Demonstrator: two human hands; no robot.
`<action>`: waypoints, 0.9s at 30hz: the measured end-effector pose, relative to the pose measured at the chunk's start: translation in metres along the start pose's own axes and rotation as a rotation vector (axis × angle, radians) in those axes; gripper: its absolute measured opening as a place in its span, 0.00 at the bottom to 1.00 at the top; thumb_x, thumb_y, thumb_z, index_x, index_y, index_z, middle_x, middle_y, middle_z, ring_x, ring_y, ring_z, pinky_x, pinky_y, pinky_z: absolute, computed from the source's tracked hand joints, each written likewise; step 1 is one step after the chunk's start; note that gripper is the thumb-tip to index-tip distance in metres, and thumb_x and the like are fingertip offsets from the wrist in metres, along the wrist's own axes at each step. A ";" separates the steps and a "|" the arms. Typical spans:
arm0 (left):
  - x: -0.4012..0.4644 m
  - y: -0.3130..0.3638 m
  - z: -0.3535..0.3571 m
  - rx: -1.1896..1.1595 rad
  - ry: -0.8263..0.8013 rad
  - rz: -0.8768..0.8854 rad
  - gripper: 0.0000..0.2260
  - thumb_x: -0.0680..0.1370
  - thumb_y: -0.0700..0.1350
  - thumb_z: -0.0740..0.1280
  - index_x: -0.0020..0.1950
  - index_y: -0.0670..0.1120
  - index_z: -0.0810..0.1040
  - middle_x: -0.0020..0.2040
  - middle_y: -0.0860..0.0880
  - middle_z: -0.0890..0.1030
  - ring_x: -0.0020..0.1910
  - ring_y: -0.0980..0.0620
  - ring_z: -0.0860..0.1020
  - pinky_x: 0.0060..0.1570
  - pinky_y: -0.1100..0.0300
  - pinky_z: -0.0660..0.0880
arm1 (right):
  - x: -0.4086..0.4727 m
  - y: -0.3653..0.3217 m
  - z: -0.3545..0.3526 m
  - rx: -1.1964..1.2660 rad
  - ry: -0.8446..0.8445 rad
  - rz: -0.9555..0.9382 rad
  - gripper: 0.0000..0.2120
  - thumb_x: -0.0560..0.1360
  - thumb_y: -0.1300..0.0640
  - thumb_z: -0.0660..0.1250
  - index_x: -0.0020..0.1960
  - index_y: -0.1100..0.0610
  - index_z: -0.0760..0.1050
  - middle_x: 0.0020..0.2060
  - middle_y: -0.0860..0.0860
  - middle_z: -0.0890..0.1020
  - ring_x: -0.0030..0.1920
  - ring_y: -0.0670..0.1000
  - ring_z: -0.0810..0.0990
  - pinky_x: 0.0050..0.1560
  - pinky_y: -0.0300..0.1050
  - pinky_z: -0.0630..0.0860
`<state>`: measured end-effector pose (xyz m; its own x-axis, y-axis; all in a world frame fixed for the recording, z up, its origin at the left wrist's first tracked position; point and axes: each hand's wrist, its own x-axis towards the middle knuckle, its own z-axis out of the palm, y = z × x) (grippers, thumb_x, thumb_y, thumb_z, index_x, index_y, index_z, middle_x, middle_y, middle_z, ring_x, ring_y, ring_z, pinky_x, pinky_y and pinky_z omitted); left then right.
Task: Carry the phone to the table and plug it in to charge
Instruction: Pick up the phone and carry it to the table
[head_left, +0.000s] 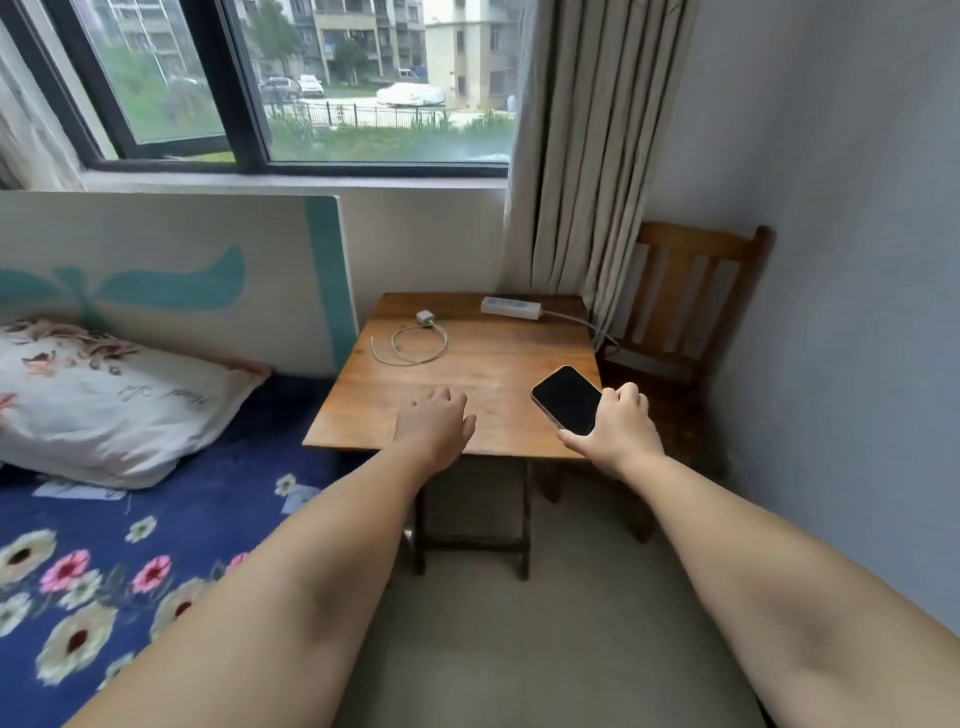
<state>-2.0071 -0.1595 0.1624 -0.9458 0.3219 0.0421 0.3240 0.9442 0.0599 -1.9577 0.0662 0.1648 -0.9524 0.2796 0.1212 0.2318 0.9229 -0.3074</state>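
Observation:
My right hand (618, 431) grips the lower end of a phone (565, 397) with a dark screen, held face up over the right front corner of the small wooden table (467, 364). My left hand (434, 421) reaches over the table's front edge, palm down, fingers loosely apart, holding nothing. A white charger plug (426, 317) with its coiled cable (415, 345) lies at the table's back left. A white power strip (511, 307) lies along the back right edge, its cord running off to the right.
A wooden chair (680, 312) stands right of the table against the wall, partly behind a curtain (587, 156). A bed with a flowered blue sheet (130, 545) and a pillow (104, 405) lies to the left. A window is above.

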 end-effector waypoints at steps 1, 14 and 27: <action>0.024 0.001 -0.001 0.005 0.005 0.005 0.18 0.81 0.53 0.53 0.65 0.45 0.71 0.63 0.44 0.75 0.60 0.44 0.73 0.57 0.50 0.69 | 0.026 0.001 -0.002 -0.019 -0.003 -0.008 0.34 0.66 0.37 0.70 0.59 0.62 0.68 0.57 0.57 0.70 0.57 0.57 0.69 0.52 0.50 0.74; 0.291 -0.054 0.040 0.020 -0.062 0.010 0.16 0.80 0.52 0.53 0.61 0.45 0.71 0.62 0.43 0.74 0.62 0.42 0.71 0.56 0.48 0.69 | 0.280 -0.008 0.065 -0.050 -0.106 0.026 0.34 0.66 0.36 0.69 0.59 0.61 0.69 0.57 0.57 0.70 0.57 0.57 0.69 0.52 0.52 0.75; 0.512 -0.090 0.125 -0.116 -0.247 0.130 0.19 0.80 0.53 0.53 0.66 0.46 0.68 0.63 0.42 0.73 0.62 0.41 0.71 0.56 0.47 0.70 | 0.462 -0.012 0.164 0.017 -0.183 0.323 0.35 0.65 0.36 0.70 0.60 0.61 0.69 0.58 0.58 0.70 0.60 0.57 0.69 0.56 0.51 0.74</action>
<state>-2.5226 -0.0708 0.0544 -0.8680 0.4604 -0.1862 0.4294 0.8841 0.1842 -2.4332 0.1414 0.0698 -0.8507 0.5024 -0.1544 0.5243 0.7899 -0.3180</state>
